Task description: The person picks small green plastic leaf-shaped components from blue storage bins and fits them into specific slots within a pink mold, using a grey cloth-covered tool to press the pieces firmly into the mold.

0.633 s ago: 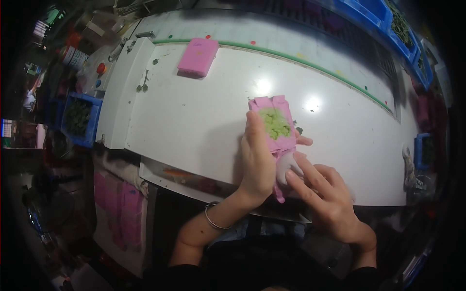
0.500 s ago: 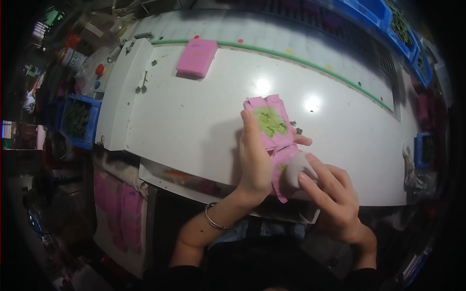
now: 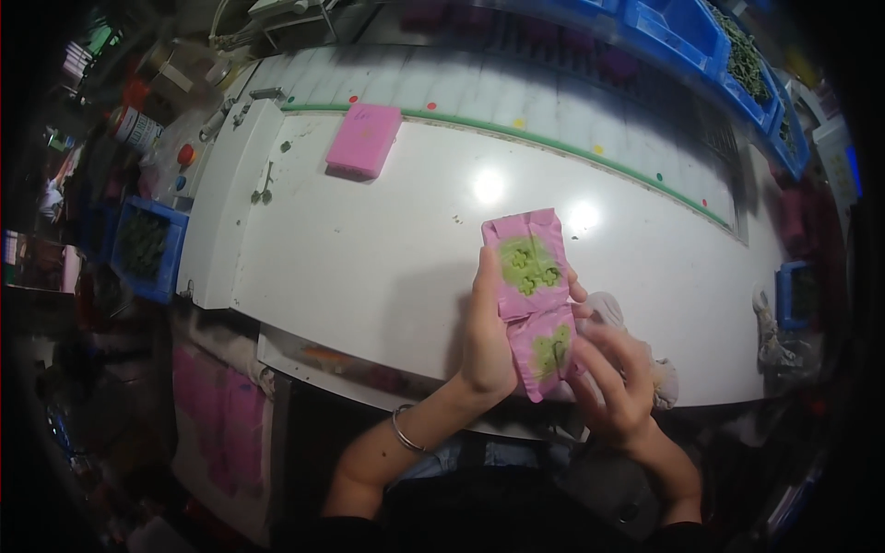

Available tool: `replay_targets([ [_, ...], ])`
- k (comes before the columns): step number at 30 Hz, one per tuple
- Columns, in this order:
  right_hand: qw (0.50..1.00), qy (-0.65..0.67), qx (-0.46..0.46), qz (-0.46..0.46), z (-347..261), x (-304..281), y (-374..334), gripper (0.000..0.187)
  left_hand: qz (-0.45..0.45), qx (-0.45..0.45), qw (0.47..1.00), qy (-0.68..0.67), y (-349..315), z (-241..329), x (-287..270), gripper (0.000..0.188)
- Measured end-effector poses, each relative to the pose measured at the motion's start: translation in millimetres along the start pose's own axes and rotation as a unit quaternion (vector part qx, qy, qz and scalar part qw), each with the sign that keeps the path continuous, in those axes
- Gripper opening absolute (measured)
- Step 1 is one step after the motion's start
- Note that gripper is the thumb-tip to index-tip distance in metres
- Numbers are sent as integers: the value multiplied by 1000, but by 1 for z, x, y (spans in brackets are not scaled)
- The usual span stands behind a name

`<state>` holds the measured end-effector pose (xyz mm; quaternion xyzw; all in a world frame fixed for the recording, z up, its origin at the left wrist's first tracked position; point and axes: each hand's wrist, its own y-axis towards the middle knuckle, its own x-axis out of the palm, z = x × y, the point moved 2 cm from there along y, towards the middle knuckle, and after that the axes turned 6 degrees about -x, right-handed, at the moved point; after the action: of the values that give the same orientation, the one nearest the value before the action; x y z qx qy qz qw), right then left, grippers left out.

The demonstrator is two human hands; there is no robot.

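Note:
A pink two-part mould (image 3: 553,318) lies unfolded in my left hand (image 3: 489,336), whose thumb runs along its left edge while fingertips show at the right edge. Its upper half has green-tinted cavities shaped like small flowers. On the lower half is another green patch with a thin dark curved line, perhaps a wire. Beside that lower half is my right hand (image 3: 622,382), fingers bent and apart, tips close to its right edge; whether they touch is unclear. A whitish cloth pouch (image 3: 664,382) lies on the table behind my right hand, partly hidden by it.
A closed pink block (image 3: 365,141) rests on the white table (image 3: 369,249) at the far left. Scraps of plant-like bits (image 3: 265,184) lie near the left ledge. Blue bins (image 3: 678,41) stand at the back right, another blue bin (image 3: 152,249) at the left.
My right hand has let go of the whitish pouch, now on the table, and its fingers are apart. The mould is turned slightly, its lower half more in sight.

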<state>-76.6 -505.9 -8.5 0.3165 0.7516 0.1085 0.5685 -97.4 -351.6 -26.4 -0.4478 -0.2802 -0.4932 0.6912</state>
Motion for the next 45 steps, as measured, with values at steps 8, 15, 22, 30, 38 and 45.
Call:
replay_targets([
  [8,993,60,-62,81,-8,-27,33,31,-118,38,982,144,-4,-5,-18,86],
  [15,961,213,147,99,7,-23,60,28,-193,52,961,191,-11,4,-7,81],
  [22,850,433,299,31,14,-17,61,26,-118,88,893,425,-17,7,-27,50],
  [30,899,325,278,90,12,-10,58,21,-50,253,830,494,-28,29,5,47],
  [38,836,440,282,165,10,16,66,21,-102,-6,957,273,-14,51,-16,47],
  [45,845,437,275,138,12,50,84,58,-69,-127,963,227,6,120,-26,56],
])
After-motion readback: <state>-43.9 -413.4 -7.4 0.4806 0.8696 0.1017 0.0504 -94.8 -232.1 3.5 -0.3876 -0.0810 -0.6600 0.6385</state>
